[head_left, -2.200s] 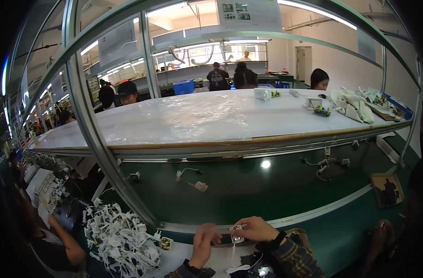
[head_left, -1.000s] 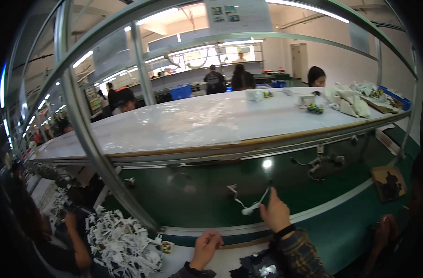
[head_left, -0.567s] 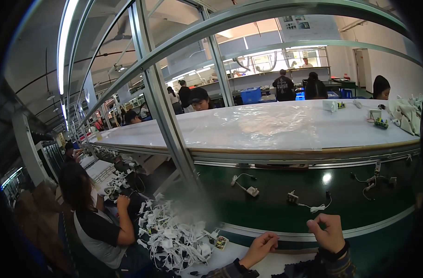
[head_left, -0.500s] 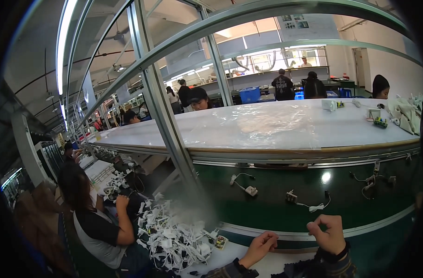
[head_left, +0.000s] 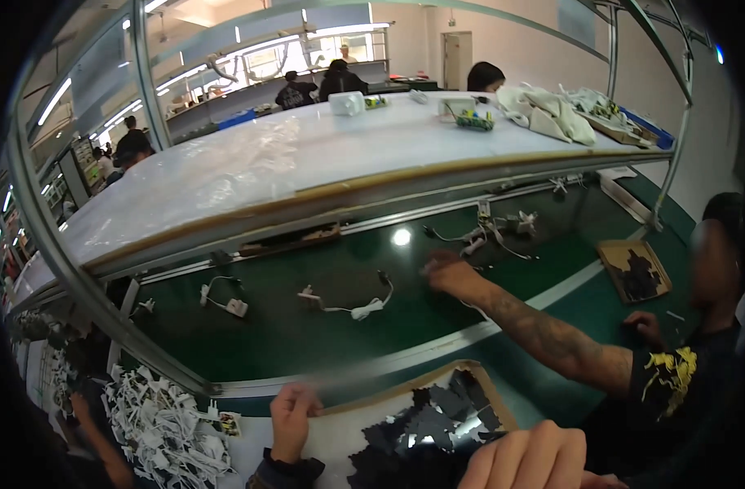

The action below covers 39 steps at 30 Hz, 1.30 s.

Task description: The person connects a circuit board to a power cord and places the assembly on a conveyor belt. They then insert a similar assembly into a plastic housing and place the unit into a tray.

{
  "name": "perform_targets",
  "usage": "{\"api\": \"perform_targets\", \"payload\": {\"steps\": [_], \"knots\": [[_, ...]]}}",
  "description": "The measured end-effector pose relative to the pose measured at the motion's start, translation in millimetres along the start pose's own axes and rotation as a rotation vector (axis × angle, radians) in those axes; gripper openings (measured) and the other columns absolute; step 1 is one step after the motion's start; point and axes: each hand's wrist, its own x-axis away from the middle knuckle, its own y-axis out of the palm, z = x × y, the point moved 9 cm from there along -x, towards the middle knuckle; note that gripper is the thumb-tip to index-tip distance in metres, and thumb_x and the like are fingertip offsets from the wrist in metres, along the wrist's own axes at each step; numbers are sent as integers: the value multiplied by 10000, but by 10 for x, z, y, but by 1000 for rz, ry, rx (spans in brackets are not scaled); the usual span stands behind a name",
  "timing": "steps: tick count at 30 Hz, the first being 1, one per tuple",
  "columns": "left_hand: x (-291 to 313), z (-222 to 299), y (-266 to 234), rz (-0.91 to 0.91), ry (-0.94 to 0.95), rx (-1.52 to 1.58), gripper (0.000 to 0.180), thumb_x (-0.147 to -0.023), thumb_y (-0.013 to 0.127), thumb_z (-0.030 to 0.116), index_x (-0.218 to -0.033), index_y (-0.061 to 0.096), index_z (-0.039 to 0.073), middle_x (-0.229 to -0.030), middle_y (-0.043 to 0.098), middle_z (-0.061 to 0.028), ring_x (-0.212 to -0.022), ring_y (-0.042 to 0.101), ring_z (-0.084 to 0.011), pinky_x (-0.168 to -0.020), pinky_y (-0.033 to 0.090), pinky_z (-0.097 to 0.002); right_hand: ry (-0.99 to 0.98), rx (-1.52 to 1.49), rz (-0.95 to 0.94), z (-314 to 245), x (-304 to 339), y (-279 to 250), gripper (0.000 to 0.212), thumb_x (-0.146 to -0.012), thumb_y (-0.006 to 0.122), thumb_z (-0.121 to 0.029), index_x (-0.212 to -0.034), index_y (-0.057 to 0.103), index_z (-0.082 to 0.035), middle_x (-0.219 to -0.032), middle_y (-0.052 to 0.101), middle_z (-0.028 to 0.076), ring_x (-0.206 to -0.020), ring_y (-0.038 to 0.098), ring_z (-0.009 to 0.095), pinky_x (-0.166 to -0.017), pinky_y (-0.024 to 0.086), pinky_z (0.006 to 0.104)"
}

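Observation:
Beside the left end of a shallow cardboard tray [head_left: 496, 399] my left hand [head_left: 291, 417] is closed, its fingers curled toward the thumb. I cannot make out whether anything is in them. Loose, ragged black pieces [head_left: 437, 416] lie in the tray, overlapping. My right hand [head_left: 526, 458] is at the tray's near right corner, back up and fingers folded. It covers part of the tray, and what its fingers hold, if anything, is hidden. A white plug adapter with a coiled cable [head_left: 364, 310] lies on the green belt [head_left: 307, 350] beyond my hands.
A co-worker's arm [head_left: 543, 326] reaches over the belt from the right. Left of my hands is a heap of white adapters and cables [head_left: 164, 428]. Another cardboard box [head_left: 633, 269] with black pieces stands at the right. A metal-framed shelf [head_left: 225, 183] spans above the belt.
My view has swung right and down, bringing the tray of black pieces and the co-worker's reaching arm into sight. My hands have moved apart, the right one nearer to me.

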Motion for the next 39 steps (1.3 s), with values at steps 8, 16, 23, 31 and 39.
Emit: {"api": "perform_targets", "payload": {"steps": [8, 16, 23, 31, 39], "knots": [[-8, -4, 26, 12, 21, -28, 88, -975, 549, 91, -948, 604, 28, -726, 619, -56, -611, 562, -122, -583, 455, -246, -173, -110, -27, -235, -20, 77, 609, -1017, 497, -507, -546, 454, -125, -526, 469, 6, -430, 498, 161, -622, 535, 388], [-5, 4, 20, 18, 14, 1, 59, -962, 549, 50, -940, 596, 22, -734, 631, -53, -630, 564, -98, -598, 439, -235, -378, -240, -84, -420, -36, 178, 587, -1004, 521, -507, -548, 400, -158, -552, 414, -6, -441, 478, 158, -575, 514, 358], [-12, 22, 23, 13, 9, -14, 59, -970, 549, 56, -940, 590, 26, -738, 629, -52, -631, 564, -102, -602, 439, -236, -533, -352, -128, -576, -16, 249, 579, -994, 539, -508, -550, 360, -182, -571, 373, -14, -450, 463, 156, -540, 499, 335], [-25, -10, 38, 4, 23, -11, 64, -984, 544, 62, -947, 583, 27, -732, 631, -48, -633, 567, -102, -605, 443, -240, -607, -284, -118, -568, -46, 218, 567, -1002, 532, -492, -558, 369, -178, -567, 375, -11, -454, 469, 166, -555, 514, 343], [-22, -13, 23, 6, 27, -31, 62, -982, 545, 62, -959, 589, 24, -731, 632, -50, -641, 575, -106, -610, 453, -243, -645, -215, -73, -596, 31, 224, 557, -1007, 526, -488, -568, 373, -179, -569, 391, -8, -463, 486, 168, -571, 527, 346]]}}
